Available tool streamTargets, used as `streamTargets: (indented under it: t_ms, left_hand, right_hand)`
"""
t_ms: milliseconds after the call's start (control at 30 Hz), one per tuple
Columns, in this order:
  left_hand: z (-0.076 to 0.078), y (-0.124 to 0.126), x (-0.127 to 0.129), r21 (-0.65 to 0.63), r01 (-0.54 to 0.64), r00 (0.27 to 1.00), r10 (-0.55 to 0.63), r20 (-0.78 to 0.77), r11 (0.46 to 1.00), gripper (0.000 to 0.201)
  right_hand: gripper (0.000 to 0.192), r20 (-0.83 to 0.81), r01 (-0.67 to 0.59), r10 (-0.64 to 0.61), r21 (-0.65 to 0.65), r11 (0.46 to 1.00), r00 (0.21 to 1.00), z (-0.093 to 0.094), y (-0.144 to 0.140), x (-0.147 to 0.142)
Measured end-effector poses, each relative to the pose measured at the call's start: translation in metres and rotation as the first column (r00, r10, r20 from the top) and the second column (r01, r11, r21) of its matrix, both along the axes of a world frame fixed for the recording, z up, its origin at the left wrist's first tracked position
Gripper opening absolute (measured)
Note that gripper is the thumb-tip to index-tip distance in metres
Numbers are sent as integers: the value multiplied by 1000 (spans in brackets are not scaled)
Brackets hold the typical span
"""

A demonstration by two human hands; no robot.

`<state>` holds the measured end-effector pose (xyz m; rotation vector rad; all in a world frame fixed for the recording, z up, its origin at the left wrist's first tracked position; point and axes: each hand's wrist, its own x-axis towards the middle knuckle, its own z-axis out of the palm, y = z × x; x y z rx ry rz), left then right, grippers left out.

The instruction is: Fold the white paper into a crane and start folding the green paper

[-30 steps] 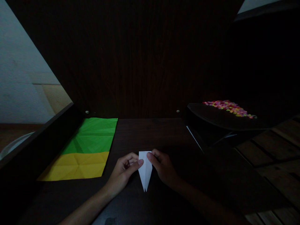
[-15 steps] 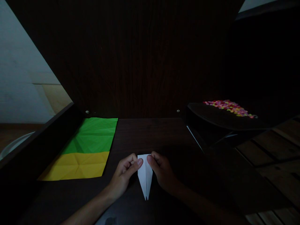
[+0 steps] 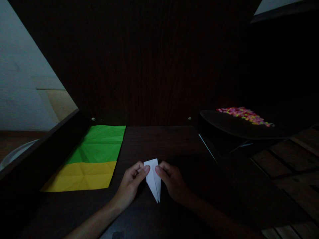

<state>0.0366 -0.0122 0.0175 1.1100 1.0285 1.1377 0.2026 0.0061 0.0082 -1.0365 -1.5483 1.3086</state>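
I see the left hand (image 3: 129, 184) and the right hand (image 3: 173, 181) meeting low in the middle of the dark bench (image 3: 161, 139), both on a small folded white paper (image 3: 154, 179). The paper is a narrow wedge, broad at the far end and running to a point toward me, tilted slightly with its tip to the right. The left thumb and forefinger pinch its upper left edge; the right fingers (image 3: 159, 170) close on the upper right edge, so both hands hold the paper between them. In this dim light I cannot tell whether its tip touches the bench. To the left lies a creased green and yellow sheet (image 3: 96, 156), flat and well apart. On the right, a dark tray (image 3: 224, 124) carries a heap of small coloured pieces (image 3: 245, 114).
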Motion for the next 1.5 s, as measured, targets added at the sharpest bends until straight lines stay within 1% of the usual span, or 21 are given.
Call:
streamTargets:
  t_ms: [133,267,433,600,667,700,733,767,800,833,867,900,967,1000,1067,1133,1200,1267,1433,1500]
  left_hand:
    - [1,2,-1,-14,37,999,-37,-33,999,40]
    - [4,3,-2,-4,73,993,-73,-93,997,39]
    - [5,3,-5,11,80,988,-77,-134,997,39]
    - [5,5,-7,12,113,986,-111,-123,993,37]
    - [6,6,-7,14,131,985,-128,-117,991,37]
    - [6,6,-8,14,131,984,-129,-121,991,36]
    - [6,6,-8,15,127,984,-124,-129,992,36]
    - [6,6,-8,16,115,984,-112,-139,993,35]
    - [6,7,-8,18,97,984,-93,-150,995,35]
    - [5,7,-8,23,73,984,-69,-162,997,35]
    - [5,7,-8,28,50,984,-44,-175,998,35]
    - [5,7,-8,34,30,982,-23,-188,999,34]
    - [5,6,-8,49,5,976,6,-219,999,33]
    - [5,6,-7,57,4,972,10,-235,998,33]
    - [6,4,-7,73,6,966,13,-258,997,31]
    - [7,3,-6,85,6,963,17,-268,996,29]
    - [9,3,-5,89,-1,963,25,-268,996,28]
    - [10,3,-4,91,-8,963,32,-267,996,28]
    - [9,3,-3,96,-19,964,44,-263,995,27]
    - [9,3,-3,100,-18,962,44,-268,995,26]
  right_hand:
    - [40,-38,-17,17,-10,1000,999,0,2,1]
    - [43,-84,-66,62,-52,996,995,2,3,1]
    - [46,-183,-120,93,-144,982,979,-3,3,0]
    - [43,-316,-188,98,-267,945,944,-13,2,-3]
    - [42,-330,-198,95,-294,935,939,-14,1,-4]
    - [42,-311,-188,94,-290,938,946,-13,1,-4]
    - [42,-275,-170,92,-274,947,957,-11,0,-5]
    - [40,-213,-130,80,-229,965,974,-9,0,-5]
    - [37,-146,-78,54,-166,983,988,-7,0,-4]
    - [29,-94,-18,10,-93,995,996,-5,0,-4]
    - [20,-51,42,-43,-13,999,998,-4,-1,-4]
    - [18,-9,93,-93,72,993,996,-2,-1,-3]
    - [29,88,129,-156,251,959,984,1,-1,-1]
    - [28,150,110,-169,341,934,974,2,-1,0]
    - [26,228,47,-181,494,868,957,4,0,3]
    - [29,248,21,-214,605,796,945,5,1,5]
    - [38,248,25,-257,673,739,934,4,1,6]
    - [44,254,21,-284,709,705,924,3,2,6]
    - [35,287,-33,-283,754,656,915,0,3,7]
    - [35,302,-54,-271,753,656,914,0,4,7]
